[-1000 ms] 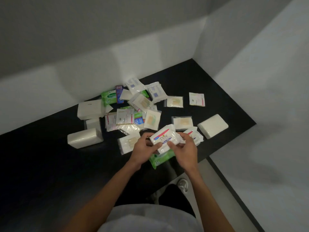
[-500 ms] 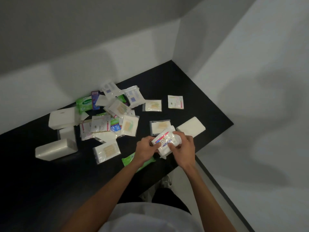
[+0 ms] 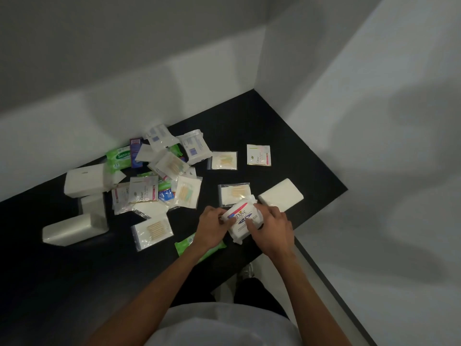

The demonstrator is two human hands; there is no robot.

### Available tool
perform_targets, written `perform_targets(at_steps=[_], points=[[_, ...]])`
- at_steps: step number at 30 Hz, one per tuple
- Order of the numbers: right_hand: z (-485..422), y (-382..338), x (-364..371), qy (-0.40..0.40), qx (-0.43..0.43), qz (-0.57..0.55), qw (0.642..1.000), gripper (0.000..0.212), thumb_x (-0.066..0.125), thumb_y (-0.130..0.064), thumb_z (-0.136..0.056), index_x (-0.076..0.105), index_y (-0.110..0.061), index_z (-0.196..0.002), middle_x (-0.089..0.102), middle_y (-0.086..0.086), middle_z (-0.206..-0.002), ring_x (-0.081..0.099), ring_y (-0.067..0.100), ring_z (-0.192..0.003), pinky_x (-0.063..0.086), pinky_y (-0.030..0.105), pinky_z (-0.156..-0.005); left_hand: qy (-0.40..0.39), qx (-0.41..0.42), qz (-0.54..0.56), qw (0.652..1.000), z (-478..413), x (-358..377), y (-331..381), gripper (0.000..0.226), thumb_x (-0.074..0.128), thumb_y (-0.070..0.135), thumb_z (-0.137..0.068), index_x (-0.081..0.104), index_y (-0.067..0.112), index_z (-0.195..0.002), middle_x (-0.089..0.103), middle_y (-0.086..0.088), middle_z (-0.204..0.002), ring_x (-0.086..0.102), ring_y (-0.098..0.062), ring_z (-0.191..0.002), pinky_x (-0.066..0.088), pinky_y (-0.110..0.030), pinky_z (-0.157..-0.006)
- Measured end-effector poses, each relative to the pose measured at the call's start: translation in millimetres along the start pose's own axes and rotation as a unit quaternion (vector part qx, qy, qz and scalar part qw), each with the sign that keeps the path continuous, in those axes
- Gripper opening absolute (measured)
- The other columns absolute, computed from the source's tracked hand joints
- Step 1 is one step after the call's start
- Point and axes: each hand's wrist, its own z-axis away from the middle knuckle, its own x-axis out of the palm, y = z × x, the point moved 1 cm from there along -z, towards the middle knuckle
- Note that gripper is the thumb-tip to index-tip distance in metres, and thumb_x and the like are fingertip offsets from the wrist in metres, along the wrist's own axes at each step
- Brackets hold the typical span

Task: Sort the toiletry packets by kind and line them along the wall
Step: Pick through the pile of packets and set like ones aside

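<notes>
Gripping the Dove soap packet (image 3: 242, 220) at both ends, left hand (image 3: 212, 227) and right hand (image 3: 270, 227) curl their fingers around it. Green wipes pack (image 3: 185, 246) lies under the left wrist.

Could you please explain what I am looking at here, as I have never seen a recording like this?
There is no machine: these are a person's two bare hands, filmed by one wide-angle camera worn on the head, looking forward and down. The black table sits in a corner of white walls. Unsorted toiletry packets lie scattered on it, among them a green wipes pack, a clear bag of small sticks, a flat Dove sachet and a plain white pack. The left hand and right hand together grip a white Dove packet.
</notes>
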Motion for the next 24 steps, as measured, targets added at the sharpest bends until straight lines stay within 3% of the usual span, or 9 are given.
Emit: perform_targets(at_steps=[4, 6, 10, 13, 16, 24], points=[[4.6, -6.8, -4.5, 0.028, 0.007, 0.053, 0.998, 0.064, 0.05, -0.068, -0.098, 0.047, -0.038, -0.154, 0.051, -0.002, -0.155, 0.045, 0.027, -0.142, 0.038, 0.049, -0.115, -0.013, 0.036, -0.012, 0.999, 0.8, -3.2, 0.3, 0.036, 0.072, 0.042, -0.097, 0.071, 0.022, -0.128, 0.06, -0.001, -0.122, 0.064, -0.01, -0.104, 0.059, -0.034, -0.095], [6.3, -9.6, -3.9, 0.045, -0.003, 0.029, 0.999, 0.063, 0.057, -0.06, -0.1, 0.046, -0.034, -0.156, 0.05, -0.002, -0.157, 0.044, 0.026, -0.145, 0.042, 0.05, -0.117, -0.006, 0.061, -0.021, 0.998, 2.7, -5.6, -0.1, 0.039, 0.07, 0.041, -0.098, 0.066, 0.026, -0.134, 0.061, 0.003, -0.125, 0.062, -0.011, -0.112, 0.059, -0.038, -0.098], [8.9, -10.6, 5.6, 0.021, -0.062, -0.065, 0.996, 0.053, 0.06, -0.043, -0.105, 0.047, -0.035, -0.156, 0.045, -0.006, -0.161, 0.043, 0.019, -0.146, 0.052, 0.05, -0.111, 0.016, 0.157, -0.027, 0.987, 10.3, -10.9, -0.2, 0.05, 0.071, 0.036, -0.099, 0.055, 0.029, -0.146, 0.058, 0.006, -0.137, 0.052, -0.009, -0.126, 0.053, -0.034, -0.106], [11.5, -9.6, 11.1, 0.007, -0.077, -0.068, 0.995, 0.052, 0.06, -0.042, -0.106, 0.051, -0.029, -0.156, 0.045, -0.005, -0.162, 0.04, 0.016, -0.148, 0.05, 0.045, -0.114, 0.005, 0.215, -0.066, 0.974, 16.7, -7.3, -0.1, 0.06, 0.073, 0.046, -0.096, 0.057, 0.023, -0.148, 0.056, 0.007, -0.144, 0.047, -0.009, -0.132, 0.046, -0.031, -0.113], [14.8, -5.9, 14.7, 0.006, -0.069, -0.07, 0.995, 0.055, 0.065, -0.04, -0.104, 0.051, -0.028, -0.155, 0.043, -0.006, -0.163, 0.04, 0.016, -0.149, 0.049, 0.044, -0.115, -0.002, 0.215, -0.077, 0.973, 19.7, -1.9, -4.0, 0.071, 0.078, 0.047, -0.091, 0.053, 0.019, -0.152, 0.05, 0.004, -0.151, 0.042, -0.013, -0.138, 0.039, -0.029, -0.118], [18.4, 10.1, 21.6, 0.007, -0.077, -0.074, 0.994, 0.063, 0.069, -0.043, -0.101, 0.046, -0.032, -0.158, 0.035, -0.006, -0.167, 0.039, 0.018, -0.15, 0.048, 0.041, -0.117, -0.015, 0.22, -0.078, 0.972, 24.5, 4.7, -4.4, 0.069, 0.077, 0.043, -0.092, 0.053, 0.016, -0.151, 0.044, 0.006, -0.154, 0.035, -0.012, -0.144, 0.039, -0.032, -0.12]])
